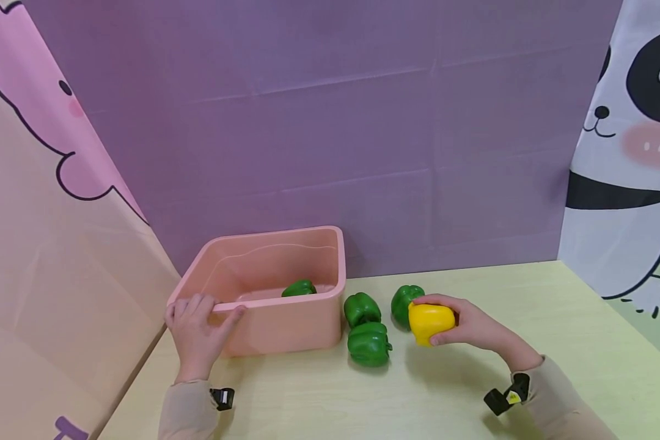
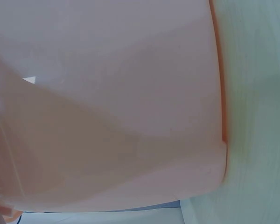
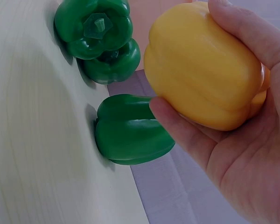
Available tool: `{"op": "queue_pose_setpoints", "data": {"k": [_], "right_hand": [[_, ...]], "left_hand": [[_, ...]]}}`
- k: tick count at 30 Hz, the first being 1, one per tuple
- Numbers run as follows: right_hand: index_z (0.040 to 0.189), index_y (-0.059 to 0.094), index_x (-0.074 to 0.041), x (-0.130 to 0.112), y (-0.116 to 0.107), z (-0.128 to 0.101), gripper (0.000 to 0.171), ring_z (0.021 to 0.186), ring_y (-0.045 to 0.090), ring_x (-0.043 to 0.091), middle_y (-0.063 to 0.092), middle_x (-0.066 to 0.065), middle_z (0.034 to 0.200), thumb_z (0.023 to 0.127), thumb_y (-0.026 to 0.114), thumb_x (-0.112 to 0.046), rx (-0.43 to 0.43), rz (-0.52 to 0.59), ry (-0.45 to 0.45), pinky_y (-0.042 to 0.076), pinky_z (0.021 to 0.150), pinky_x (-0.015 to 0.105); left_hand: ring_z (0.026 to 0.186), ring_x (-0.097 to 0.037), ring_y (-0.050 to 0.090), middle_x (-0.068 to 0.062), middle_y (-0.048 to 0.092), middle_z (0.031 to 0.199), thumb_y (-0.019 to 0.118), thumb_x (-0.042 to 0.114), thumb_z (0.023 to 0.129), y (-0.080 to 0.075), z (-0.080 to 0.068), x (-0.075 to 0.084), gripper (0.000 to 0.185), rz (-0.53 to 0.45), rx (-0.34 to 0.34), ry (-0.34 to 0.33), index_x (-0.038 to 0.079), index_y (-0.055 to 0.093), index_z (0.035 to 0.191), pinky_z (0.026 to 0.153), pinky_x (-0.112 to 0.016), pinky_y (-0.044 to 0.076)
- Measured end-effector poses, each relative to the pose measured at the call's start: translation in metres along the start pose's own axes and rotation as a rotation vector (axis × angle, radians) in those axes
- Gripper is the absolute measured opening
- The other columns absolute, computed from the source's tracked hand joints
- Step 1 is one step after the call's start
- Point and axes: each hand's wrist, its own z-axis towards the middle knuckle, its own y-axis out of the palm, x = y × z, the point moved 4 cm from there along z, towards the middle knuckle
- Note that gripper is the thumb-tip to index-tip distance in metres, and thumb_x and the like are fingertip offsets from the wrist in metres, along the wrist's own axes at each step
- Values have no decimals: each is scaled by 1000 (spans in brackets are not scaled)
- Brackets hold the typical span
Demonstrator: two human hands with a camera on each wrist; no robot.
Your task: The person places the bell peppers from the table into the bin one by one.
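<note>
Right hand: the right hand (image 1: pixel 475 327) gripped the yellow pepper (image 1: pixel 430 322), thumb under one side and fingers curled over the top, holding it above the table (image 1: pixel 528 293) rather than resting on it.
Yellow pepper: it hung just right of the three green peppers on the table, near the bin's right end; in the wrist view (image 3: pixel 203 65) its skin looked smooth and glossy.
Handling: probably light and firm, with a slick surface; a wrap around the broad middle, as here, seemed safer than a fingertip pinch, since the lobes give the fingers shallow grooves to sit in.
Left hand: the left hand (image 1: pixel 198 327) rested on the near left corner of the pink bin (image 1: pixel 286 324), fingers bent over the rim, thumb along the front wall.
Bin: one green pepper (image 1: pixel 299 288) lay inside, toward the right.
Green peppers: two (image 1: pixel 362 307) (image 1: pixel 370 343) lay touching just right of the bin; a third (image 1: pixel 401 302) sat behind the yellow one.
</note>
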Motion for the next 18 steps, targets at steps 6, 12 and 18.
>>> {"op": "queue_pose_setpoints", "data": {"k": [6, 12, 18], "right_hand": [[133, 51, -7, -2, -2, -2, 60, 91, 56, 29, 55, 19, 113, 80, 78, -8, 9, 5, -10, 51, 75, 37], [133, 51, -8, -6, -6, 0, 61, 89, 56, 30, 55, 18, 114, 79, 79, -10, 27, -27, -2, 51, 75, 36], [134, 52, -9, -8, -8, 5, 62, 90, 57, 31, 55, 17, 116, 78, 80, -11, 30, -26, 4, 51, 75, 36]], "left_hand": [[76, -33, 41, -8, 51, 73, 60, 70, 80, 3, 1, -1, 62, -3, -41, -10, 8, 52, 74, 89, -58, 21], [78, -34, 42, -8, 53, 74, 56, 72, 80, 3, 0, 0, 64, 5, -33, -15, 8, 54, 75, 90, -59, 21], [78, -34, 43, -9, 55, 75, 54, 74, 81, 0, -1, 0, 66, -4, -8, -18, 8, 56, 75, 91, -60, 20]]}}
